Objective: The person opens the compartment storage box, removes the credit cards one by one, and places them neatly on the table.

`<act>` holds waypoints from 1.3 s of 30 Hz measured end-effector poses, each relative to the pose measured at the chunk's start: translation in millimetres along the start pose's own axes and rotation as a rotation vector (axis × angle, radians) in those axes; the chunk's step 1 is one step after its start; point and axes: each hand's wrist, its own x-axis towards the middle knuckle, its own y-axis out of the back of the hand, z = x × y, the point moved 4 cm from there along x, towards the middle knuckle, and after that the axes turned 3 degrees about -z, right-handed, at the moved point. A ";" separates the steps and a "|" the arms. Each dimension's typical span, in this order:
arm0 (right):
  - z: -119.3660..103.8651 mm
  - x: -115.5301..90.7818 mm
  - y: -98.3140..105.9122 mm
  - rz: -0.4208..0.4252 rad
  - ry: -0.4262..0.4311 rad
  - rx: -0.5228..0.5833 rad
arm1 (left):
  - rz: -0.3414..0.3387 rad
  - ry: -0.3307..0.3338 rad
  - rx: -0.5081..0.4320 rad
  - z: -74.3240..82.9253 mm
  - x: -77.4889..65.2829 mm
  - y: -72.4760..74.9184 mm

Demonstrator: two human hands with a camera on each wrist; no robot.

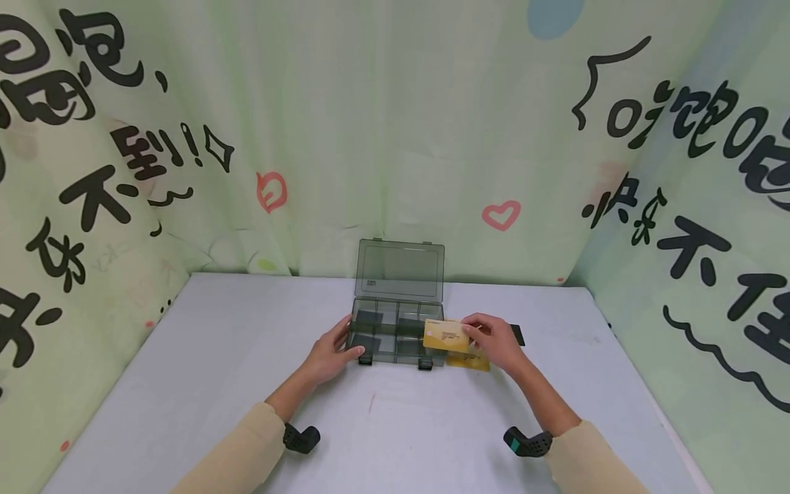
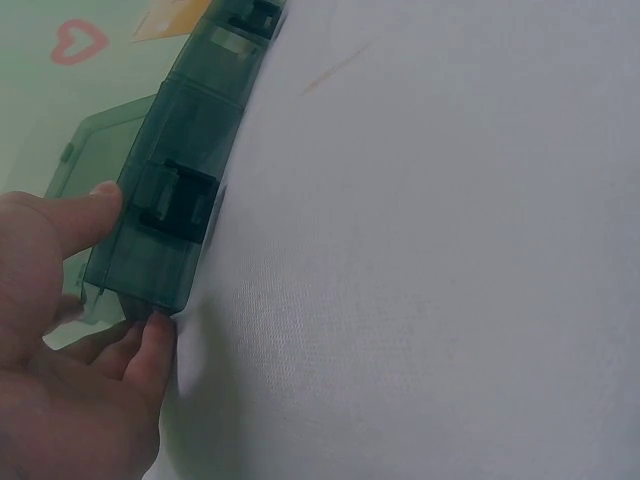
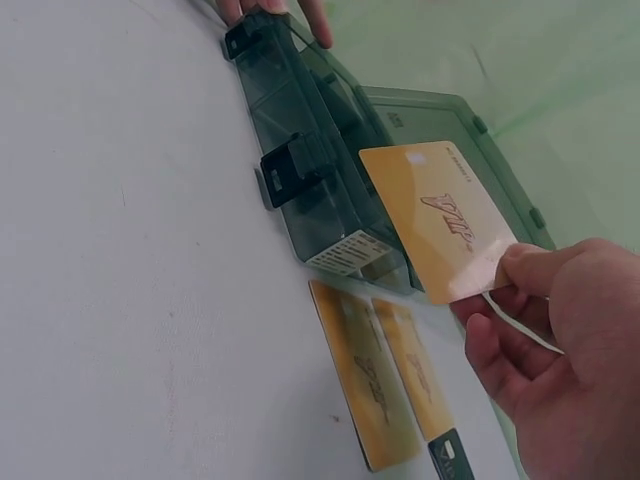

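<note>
A translucent dark green compartment box (image 1: 385, 357) lies on the table with its lid (image 1: 400, 267) raised at the back. Dark flat pieces (image 1: 369, 318) show inside its left compartments. My left hand (image 1: 330, 353) holds the box's left end, thumb at the front upper edge and fingers at the end, as the left wrist view shows. Between thumb and fingers, my right hand (image 3: 590, 340) pinches a gold VIP card (image 3: 440, 215), tilted above the box's right end. Two more gold cards, a nearer one (image 3: 365, 385) and a farther one (image 3: 412, 360), lie beside the box.
A dark card (image 3: 452, 455) lies at the end of the farther gold card. Two black latches, one left (image 1: 365, 359) and one right (image 1: 425, 363), stick out at the box's front. Behind the white table (image 1: 247, 309) hangs a printed pale green curtain (image 1: 395, 137).
</note>
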 end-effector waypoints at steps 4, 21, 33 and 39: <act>1.9 -1.6 3.3 0.003 -0.008 0.014 | -0.003 -0.004 -0.005 0.9 0.1 0.2; 14.0 -10.0 19.9 0.044 -0.022 -0.027 | -0.009 -0.010 -0.001 -1.2 0.9 -0.4; 32.4 -15.7 34.2 0.089 -0.025 -0.033 | -0.012 -0.011 0.012 -0.3 0.8 0.1; 38.1 -18.6 40.7 0.100 -0.062 -0.051 | -0.016 -0.003 0.004 0.8 0.1 0.2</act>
